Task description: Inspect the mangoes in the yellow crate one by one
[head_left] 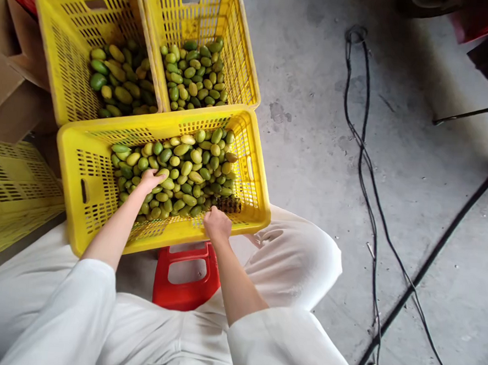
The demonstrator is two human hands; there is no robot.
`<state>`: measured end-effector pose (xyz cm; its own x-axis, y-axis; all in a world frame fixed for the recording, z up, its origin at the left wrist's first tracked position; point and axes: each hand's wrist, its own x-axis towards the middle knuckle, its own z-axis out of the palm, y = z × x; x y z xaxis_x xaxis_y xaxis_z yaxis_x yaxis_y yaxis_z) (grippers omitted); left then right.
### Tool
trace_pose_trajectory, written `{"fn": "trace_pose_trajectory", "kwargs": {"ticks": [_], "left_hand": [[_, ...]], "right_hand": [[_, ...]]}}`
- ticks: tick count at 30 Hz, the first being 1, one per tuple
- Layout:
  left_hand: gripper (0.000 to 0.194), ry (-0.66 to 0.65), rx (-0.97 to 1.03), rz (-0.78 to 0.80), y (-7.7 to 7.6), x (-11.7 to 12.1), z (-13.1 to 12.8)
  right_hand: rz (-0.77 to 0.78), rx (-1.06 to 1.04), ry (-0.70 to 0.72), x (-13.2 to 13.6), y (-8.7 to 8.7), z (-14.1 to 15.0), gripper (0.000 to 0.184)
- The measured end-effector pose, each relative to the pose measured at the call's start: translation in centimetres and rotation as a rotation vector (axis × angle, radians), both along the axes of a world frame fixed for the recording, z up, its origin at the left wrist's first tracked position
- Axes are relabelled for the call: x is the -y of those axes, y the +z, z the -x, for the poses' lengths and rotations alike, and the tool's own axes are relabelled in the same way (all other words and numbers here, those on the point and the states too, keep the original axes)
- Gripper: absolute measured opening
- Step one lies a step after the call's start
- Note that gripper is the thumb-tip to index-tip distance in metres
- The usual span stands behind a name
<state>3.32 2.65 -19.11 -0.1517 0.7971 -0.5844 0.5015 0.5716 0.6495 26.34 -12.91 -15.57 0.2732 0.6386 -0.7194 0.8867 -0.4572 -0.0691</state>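
Small oval green and yellow fruits (187, 171) fill much of the near yellow plastic crate (263, 205), which stands in front of my knees. My left hand (151, 180) reaches over the crate's left part, its fingers closed around a yellow-green oval fruit (163, 173) at the top of the pile. At the crate's front rim, toward the right, my right hand (217, 224) is curled into a closed shape. Its fingertips point into the crate beside the fruits, and whatever they hold, if anything, is hidden.
Behind the near crate stand a left yellow crate (61, 55) and a right yellow crate (243, 56), both holding similar fruits. Another yellow crate (16, 190) leans at far left, below cardboard (6, 80). A red stool (165, 282) sits beneath. Black cables (364, 151) cross the concrete floor.
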Motion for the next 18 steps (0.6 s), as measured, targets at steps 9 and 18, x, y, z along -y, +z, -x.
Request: {"fn": "trace_pose_trajectory", "kwargs": {"ticks": [9,18], "left_hand": [[0.044,0.454,0.302,0.061,6.7,11.9,3.9],[0.037,0.352,-0.18,-0.226,3.5,19.0,1.5]], "right_hand": [[0.167,-0.125,0.253,-4.7,-5.4,-4.6,0.031],[0.216,-0.072,0.553,-5.1,-9.6,-3.0,0.043]]}}
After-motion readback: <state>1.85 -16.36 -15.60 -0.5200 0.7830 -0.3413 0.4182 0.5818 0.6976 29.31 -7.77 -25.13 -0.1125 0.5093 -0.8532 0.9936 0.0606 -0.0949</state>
